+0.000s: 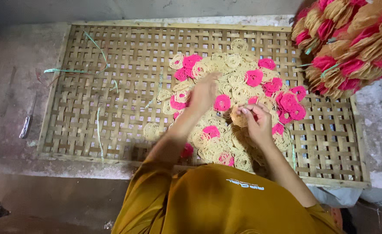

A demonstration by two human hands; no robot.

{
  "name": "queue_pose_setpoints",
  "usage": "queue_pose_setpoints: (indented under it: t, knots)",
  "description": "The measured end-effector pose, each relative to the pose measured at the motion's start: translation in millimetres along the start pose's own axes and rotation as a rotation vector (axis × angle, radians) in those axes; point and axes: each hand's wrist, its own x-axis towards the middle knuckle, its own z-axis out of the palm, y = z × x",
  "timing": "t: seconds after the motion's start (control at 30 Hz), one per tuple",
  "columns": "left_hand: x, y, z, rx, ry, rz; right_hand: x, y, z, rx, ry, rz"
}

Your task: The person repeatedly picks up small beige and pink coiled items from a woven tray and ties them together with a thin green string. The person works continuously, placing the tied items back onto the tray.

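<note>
A pile of round lacy noodle crackers, pale yellow (pixel 238 78) and pink (pixel 254 78), lies on a woven bamboo tray (pixel 113 56). My left hand (pixel 204 93) reaches over the pile, fingers down on the yellow crackers near a pink one (pixel 222 103); it is blurred. Just right of it, my right hand (pixel 255 123) pinches a small stack of yellow crackers (pixel 239 118) at the pile's middle. My mustard-yellow shirt (pixel 217 199) fills the bottom of the view.
Tied bundles of pink and yellow crackers (pixel 351 43) are heaped at the top right. Green plastic strings (pixel 65 70) lie on the tray's left half. A small knife (pixel 25 126) rests on the concrete ledge left of the tray.
</note>
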Motion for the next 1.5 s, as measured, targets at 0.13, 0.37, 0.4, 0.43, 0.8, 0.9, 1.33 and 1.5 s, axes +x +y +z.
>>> queue_pose_setpoints:
  t: [0.13,0.37,0.4,0.43,0.8,0.9,1.33,1.5]
  knots:
    - [42.0,-54.9,-36.5,0.561,-0.010,0.020,0.3,0.3,-2.7,-0.015,0.006,0.040]
    - [65.4,-67.5,-52.2,0.449,-0.319,-0.017,-2.7,3.5,-1.1,0.048,0.040,0.073]
    - [66.2,-68.5,-54.8,0.447,-0.309,-0.026,-4.3,4.1,-2.4,0.081,0.037,0.107]
    - [67.9,-68.6,-55.4,0.446,-0.299,-0.035,-4.4,4.9,-4.0,0.063,0.047,0.110]
    - [-18.6,-76.3,-37.7,-0.278,-0.098,-0.223,3.6,-14.5,10.9,-0.131,-0.040,-0.049]
    - [-39.1,-73.5,-24.1,-0.530,-0.183,-0.425,5.1,-24.7,15.8,-0.187,-0.074,-0.053]
    - [-70.4,-35.0,13.1,-0.707,-0.124,-0.440,6.3,-37.6,27.0,-0.506,0.050,-0.219]
    - [-70.7,-17.8,8.7,-0.670,-0.125,-0.460,9.0,-31.1,30.0,-0.563,0.032,-0.223]
